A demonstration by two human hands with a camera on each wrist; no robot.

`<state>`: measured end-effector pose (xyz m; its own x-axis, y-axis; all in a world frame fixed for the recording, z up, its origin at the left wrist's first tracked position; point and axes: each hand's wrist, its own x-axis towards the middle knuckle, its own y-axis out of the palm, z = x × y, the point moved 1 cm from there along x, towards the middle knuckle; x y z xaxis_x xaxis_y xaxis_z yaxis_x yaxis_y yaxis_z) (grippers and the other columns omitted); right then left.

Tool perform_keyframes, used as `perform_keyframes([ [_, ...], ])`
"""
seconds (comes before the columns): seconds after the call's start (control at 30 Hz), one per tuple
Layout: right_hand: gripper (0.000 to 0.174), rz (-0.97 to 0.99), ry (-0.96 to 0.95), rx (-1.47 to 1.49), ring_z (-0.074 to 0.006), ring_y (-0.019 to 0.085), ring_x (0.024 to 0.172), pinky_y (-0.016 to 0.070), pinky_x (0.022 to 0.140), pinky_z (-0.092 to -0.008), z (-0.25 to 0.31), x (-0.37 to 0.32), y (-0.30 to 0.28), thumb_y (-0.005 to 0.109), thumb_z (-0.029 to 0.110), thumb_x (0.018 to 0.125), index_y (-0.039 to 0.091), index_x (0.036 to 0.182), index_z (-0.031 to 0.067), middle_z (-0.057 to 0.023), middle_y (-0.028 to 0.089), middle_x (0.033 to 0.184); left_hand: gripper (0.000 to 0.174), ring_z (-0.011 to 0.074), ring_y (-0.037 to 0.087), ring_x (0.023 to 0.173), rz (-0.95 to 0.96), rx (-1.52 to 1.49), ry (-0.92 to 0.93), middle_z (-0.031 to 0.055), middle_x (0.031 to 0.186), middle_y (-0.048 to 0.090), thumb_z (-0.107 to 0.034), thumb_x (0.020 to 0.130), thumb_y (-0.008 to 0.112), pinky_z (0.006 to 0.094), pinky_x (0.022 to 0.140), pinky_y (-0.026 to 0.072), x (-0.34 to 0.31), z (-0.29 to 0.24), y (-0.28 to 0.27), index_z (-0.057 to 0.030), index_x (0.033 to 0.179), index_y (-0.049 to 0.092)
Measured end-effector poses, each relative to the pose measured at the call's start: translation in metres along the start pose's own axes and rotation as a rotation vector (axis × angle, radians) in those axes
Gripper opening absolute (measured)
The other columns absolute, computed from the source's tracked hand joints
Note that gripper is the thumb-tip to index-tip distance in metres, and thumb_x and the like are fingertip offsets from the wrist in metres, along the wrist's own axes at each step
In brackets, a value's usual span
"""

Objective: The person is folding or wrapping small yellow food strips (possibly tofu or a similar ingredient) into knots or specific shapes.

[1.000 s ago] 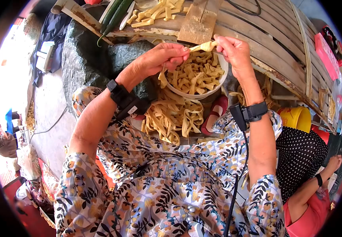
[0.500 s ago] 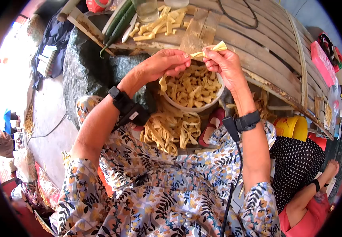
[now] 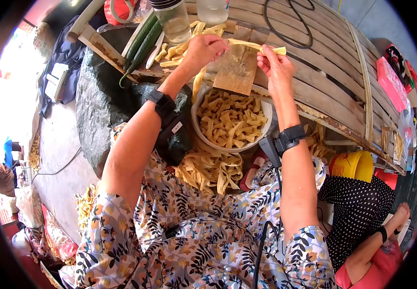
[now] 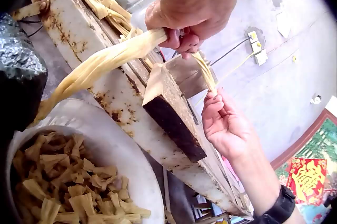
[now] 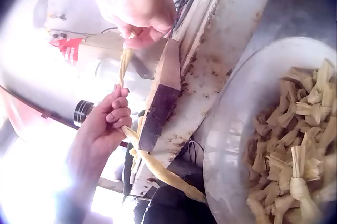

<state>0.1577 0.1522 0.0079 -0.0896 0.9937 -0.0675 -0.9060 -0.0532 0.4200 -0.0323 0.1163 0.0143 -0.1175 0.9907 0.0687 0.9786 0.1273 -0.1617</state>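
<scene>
Both hands hold one long, soft, pale yellow strip (image 3: 245,44), which looks like tofu skin, over the bench edge. My left hand (image 3: 202,52) grips it mid-length, and a twisted tail (image 4: 100,66) hangs from that hand toward the bucket. The right hand (image 3: 277,70) pinches the strip near its end, whose flared tip sticks out past the fingers. Between the hands the strip is taut and slightly twisted, as the right wrist view shows. Below stands a white bucket (image 3: 268,126) full of short knotted pieces (image 3: 230,118) of the same stuff.
A wooden block (image 3: 235,77) lies at the slatted bench's (image 3: 324,82) edge. Beside it are cut pieces, two cucumbers (image 3: 143,44) and a lidded jar (image 3: 175,24). Loose strips (image 3: 208,171) are heaped below the bucket. Another person (image 3: 372,250) sits at the right.
A loop or knot showed in the strip by the right hand one second ago; now the stretch between the hands is plain. Both hands moved up and farther apart, over the bench.
</scene>
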Motion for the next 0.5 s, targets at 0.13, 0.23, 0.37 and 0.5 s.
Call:
perform_keyframes([
  [0.13,0.018,-0.02,0.006,-0.023,-0.0111,0.058,0.058,0.0486,0.052,-0.0202,-0.008,0.005,0.001,0.066,0.013,0.077,0.06,0.085,-0.0024,-0.0075,0.061,0.07,0.015,0.0046,0.043,0.052,-0.06,0.083,-0.002,-0.0028,0.058,0.051,-0.014,0.081,0.057,0.0199,0.048,0.0341,0.005,0.012,0.002,-0.0019,0.075,0.064],
  [0.23,0.017,-0.056,-0.011,-0.155,-0.0104,0.056,0.054,0.0465,0.05,-0.02,-0.021,0.012,-0.007,0.066,0.013,0.077,0.06,0.08,-0.0031,-0.0072,0.061,0.066,0.014,0.0058,0.046,0.052,-0.174,0.183,0.025,-0.0006,0.058,0.054,-0.013,0.078,0.058,0.0208,0.048,0.0371,0.011,0.036,0.001,-0.0011,0.074,0.065],
  [0.37,0.017,-0.014,-0.052,-0.288,-0.0077,0.055,0.056,0.0436,0.049,-0.0187,-0.008,-0.003,-0.019,0.066,0.016,0.078,0.061,0.08,-0.0003,-0.0056,0.062,0.071,0.016,0.0033,0.041,0.052,-0.152,0.179,0.003,-0.004,0.06,0.049,-0.014,0.084,0.054,0.0174,0.047,0.0326,-0.003,0.031,-0.017,-0.0014,0.08,0.064],
  [0.5,0.025,0.245,-0.037,-0.492,-0.0092,0.057,0.069,0.0467,0.06,-0.0209,0.017,-0.042,-0.008,0.064,0.023,0.081,0.063,0.092,0.0009,-0.0052,0.063,0.08,0.024,0.0029,0.037,0.053,0.178,-0.023,-0.103,-0.0042,0.064,0.046,-0.022,0.089,0.049,0.0168,0.048,0.0319,-0.051,-0.008,-0.005,-0.0017,0.09,0.061],
])
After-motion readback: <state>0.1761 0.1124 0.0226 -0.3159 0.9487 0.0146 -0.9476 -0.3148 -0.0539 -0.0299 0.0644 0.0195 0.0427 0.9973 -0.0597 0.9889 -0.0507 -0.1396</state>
